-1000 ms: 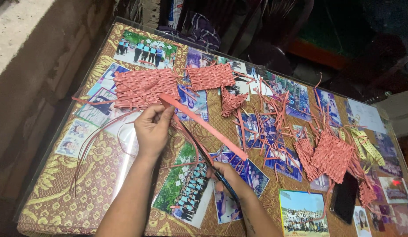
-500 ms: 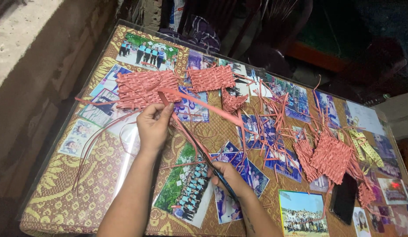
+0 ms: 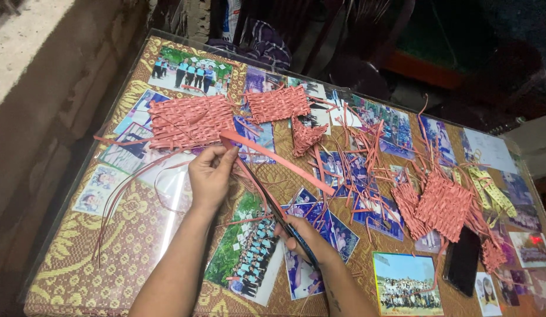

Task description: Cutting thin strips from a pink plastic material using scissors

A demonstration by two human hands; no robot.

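My left hand (image 3: 209, 173) pinches one end of a long pink strip (image 3: 284, 164) that slants down to the right over the table. My right hand (image 3: 305, 238) grips dark-bladed scissors (image 3: 267, 196) with a blue handle. The blades run up along the strip toward my left fingers. A large woven pink mat (image 3: 188, 120) lies just above my left hand. Thin cut slivers (image 3: 129, 188) trail to its left.
The glass-topped table (image 3: 67, 276) has photographs under the glass and a patterned gold cloth. Smaller woven pink pieces (image 3: 277, 104) (image 3: 442, 205) and several loose strips are scattered about. A dark phone (image 3: 462, 261) lies at right, with a yellow tape measure (image 3: 490, 188) beyond. Chairs stand behind.
My left hand has lifted the strip's end slightly, and the strip has swung a little up and to the left along the scissor blades. My right hand has stayed put.
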